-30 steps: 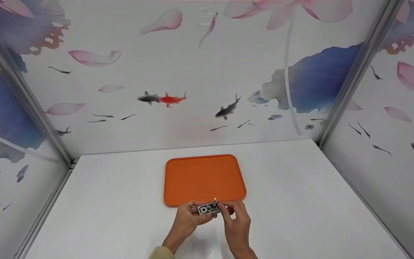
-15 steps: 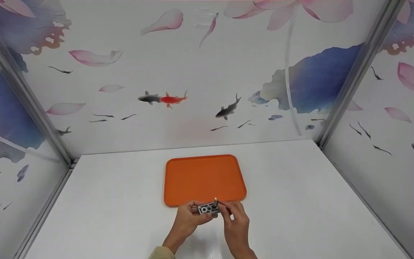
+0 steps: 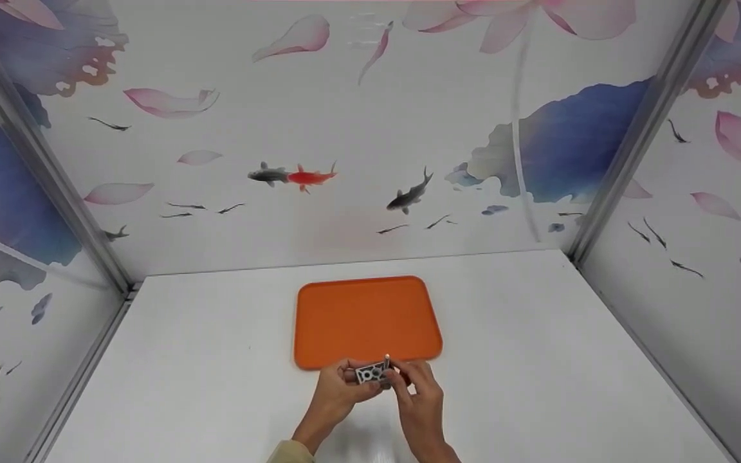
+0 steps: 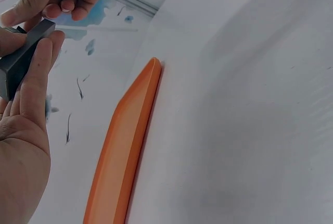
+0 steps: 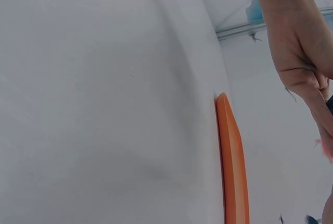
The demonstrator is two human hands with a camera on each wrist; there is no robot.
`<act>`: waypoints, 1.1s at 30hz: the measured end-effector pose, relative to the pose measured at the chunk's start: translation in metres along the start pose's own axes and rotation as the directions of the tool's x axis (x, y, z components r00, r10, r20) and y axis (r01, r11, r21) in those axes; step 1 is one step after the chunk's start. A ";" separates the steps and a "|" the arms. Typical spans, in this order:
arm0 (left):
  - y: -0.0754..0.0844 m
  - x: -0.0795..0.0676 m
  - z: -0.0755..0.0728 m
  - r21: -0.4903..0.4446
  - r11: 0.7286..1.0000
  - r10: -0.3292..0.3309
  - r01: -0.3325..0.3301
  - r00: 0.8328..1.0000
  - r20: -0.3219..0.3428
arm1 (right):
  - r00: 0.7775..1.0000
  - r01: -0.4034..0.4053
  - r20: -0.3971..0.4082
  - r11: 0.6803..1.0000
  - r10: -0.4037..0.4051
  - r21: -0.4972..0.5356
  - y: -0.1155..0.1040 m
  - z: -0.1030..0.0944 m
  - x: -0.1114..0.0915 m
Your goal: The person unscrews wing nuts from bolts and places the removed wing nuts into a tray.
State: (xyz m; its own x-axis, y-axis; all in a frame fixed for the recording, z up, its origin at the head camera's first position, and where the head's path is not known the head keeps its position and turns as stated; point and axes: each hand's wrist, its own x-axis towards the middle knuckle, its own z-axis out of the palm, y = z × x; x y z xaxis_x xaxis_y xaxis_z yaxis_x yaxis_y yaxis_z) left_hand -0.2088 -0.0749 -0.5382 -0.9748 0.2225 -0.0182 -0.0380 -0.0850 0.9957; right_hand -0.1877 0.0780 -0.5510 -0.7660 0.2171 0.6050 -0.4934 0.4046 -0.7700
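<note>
In the head view, my left hand [image 3: 338,390] grips a small grey metal block [image 3: 366,373] with round holes in its face, held just above the near edge of an orange tray [image 3: 368,321]. A thin shiny pin [image 3: 387,359] stands up at the block's right end. The thumb and forefinger of my right hand [image 3: 423,393] pinch at the pin's lower part, which they partly hide. From the left wrist, the block's plain dark side [image 4: 27,57] shows between thumb and fingers. The right wrist view catches the right hand [image 5: 299,41] at its edge, its fingertips out of frame.
The tray lies flat on a white table [image 3: 216,360]. White panels [image 3: 319,225] printed with fish, petals and blue leaves enclose the back and both sides, joined by grey metal posts [image 3: 640,135].
The right thumb has shifted slightly left, over the block's right end, and the pin has moved a little right. The left hand keeps its grip on the block almost in place.
</note>
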 end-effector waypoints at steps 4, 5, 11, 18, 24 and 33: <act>0.000 0.000 0.000 -0.016 1.000 -0.005 0.005 1.000 0.005 | 1.000 0.022 0.002 1.000 -0.022 0.007 0.001 0.001 0.000; 0.001 0.000 0.000 -0.024 1.000 0.000 0.001 1.000 0.009 | 1.000 0.028 0.004 1.000 -0.028 0.009 0.001 0.001 0.000; 0.000 0.001 0.000 -0.055 0.998 0.010 -0.009 1.000 0.022 | 0.999 0.048 0.005 0.999 -0.048 0.024 0.004 0.002 0.000; 0.001 0.001 -0.001 -0.069 0.998 0.002 0.000 1.000 0.028 | 0.998 0.059 -0.017 0.998 -0.059 0.010 0.006 0.002 0.001; 0.003 0.000 -0.002 -0.061 0.998 0.000 0.001 1.000 0.026 | 1.000 0.011 -0.025 1.000 -0.011 -0.024 0.007 0.002 0.001; 0.005 0.001 -0.004 -0.034 0.999 -0.003 0.004 1.000 0.024 | 0.999 -0.051 -0.018 0.998 0.051 -0.045 0.005 0.001 0.003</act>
State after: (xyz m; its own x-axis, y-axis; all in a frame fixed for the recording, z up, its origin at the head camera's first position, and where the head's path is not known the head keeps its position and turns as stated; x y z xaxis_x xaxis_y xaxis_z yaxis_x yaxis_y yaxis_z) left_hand -0.2112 -0.0790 -0.5338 -0.9691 0.2459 -0.0187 -0.0490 -0.1176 0.9919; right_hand -0.1928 0.0802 -0.5532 -0.7825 0.2531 0.5688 -0.4343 0.4327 -0.7900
